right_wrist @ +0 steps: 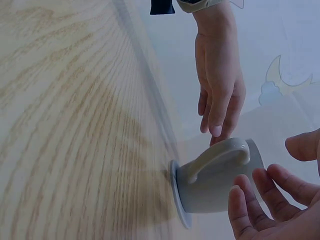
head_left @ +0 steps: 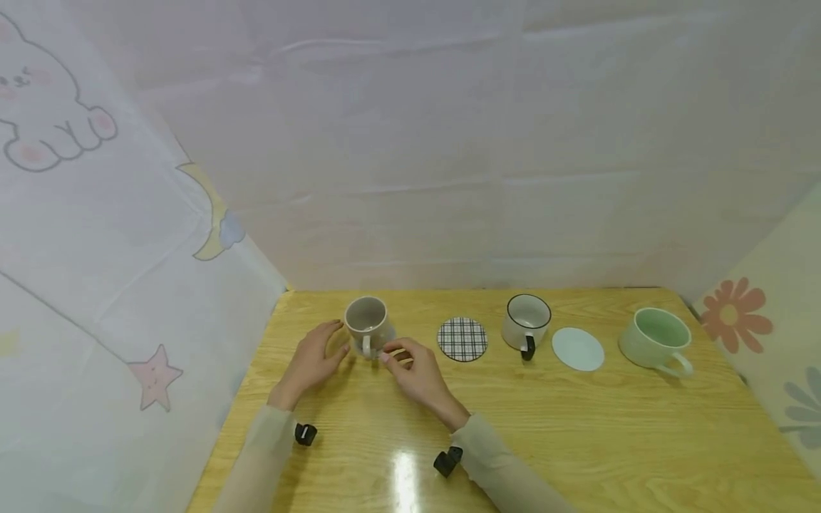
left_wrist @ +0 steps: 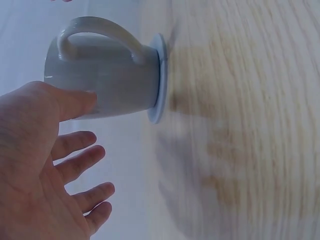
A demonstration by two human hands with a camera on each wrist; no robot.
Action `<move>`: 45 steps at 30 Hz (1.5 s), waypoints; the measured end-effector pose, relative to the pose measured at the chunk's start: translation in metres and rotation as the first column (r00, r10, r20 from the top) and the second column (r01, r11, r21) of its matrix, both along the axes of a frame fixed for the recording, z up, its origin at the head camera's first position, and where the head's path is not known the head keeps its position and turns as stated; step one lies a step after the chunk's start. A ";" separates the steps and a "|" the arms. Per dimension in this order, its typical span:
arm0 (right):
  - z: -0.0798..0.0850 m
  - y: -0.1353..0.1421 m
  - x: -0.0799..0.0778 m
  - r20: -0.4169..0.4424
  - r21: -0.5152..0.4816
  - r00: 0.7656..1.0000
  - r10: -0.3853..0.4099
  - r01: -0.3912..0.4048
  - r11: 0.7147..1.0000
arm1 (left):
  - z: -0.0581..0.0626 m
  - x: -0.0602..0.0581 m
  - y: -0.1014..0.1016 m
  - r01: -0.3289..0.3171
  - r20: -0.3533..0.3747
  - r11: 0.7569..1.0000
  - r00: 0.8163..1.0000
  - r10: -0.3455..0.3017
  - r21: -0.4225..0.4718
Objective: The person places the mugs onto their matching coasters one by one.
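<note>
A light grey mug [head_left: 381, 332] stands upright on a pale round coaster [left_wrist: 158, 111] at the left of the table, its handle towards me. To its left is my left hand [head_left: 312, 360], fingers spread and slightly bent; in the left wrist view its thumb overlaps the mug's side, and I cannot tell whether they touch. My right hand [head_left: 420, 376] hovers at the mug's right, near the handle. Its fingers [right_wrist: 272, 197] are loosely bent with nothing held between them in the right wrist view.
Rightward along the table [head_left: 577, 442] lie a checked round coaster [head_left: 462, 339], a white mug [head_left: 516, 335] with black rim and handle, a pale blue-white round coaster [head_left: 578, 349], and a wide light green mug [head_left: 641, 349]. A printed cloth [head_left: 398, 157] hangs behind the table's far edge.
</note>
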State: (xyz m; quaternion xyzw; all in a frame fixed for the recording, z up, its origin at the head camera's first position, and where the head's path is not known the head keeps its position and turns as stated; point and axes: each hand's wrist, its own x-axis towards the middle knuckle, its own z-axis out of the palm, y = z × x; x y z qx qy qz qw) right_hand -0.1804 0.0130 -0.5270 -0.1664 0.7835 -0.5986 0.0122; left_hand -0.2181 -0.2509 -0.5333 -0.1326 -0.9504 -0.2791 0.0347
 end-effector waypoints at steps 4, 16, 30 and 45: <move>0.003 0.005 0.002 -0.020 -0.006 1.000 -0.006 0.006 1.000 | 0.003 0.004 -0.001 -0.015 -0.010 1.000 1.000 0.015 0.006; 0.013 0.024 0.007 -0.037 -0.014 0.999 -0.034 0.034 0.999 | 0.024 0.007 0.012 0.003 -0.149 0.999 0.989 0.003 0.041; 0.020 0.045 0.011 -0.077 -0.038 0.996 -0.048 0.046 0.998 | 0.034 0.012 0.025 0.026 -0.156 0.997 0.988 -0.015 0.067; 0.024 0.068 0.014 -0.194 0.000 0.978 -0.076 0.077 0.997 | 0.040 0.019 0.044 0.072 -0.198 0.993 0.979 -0.052 0.096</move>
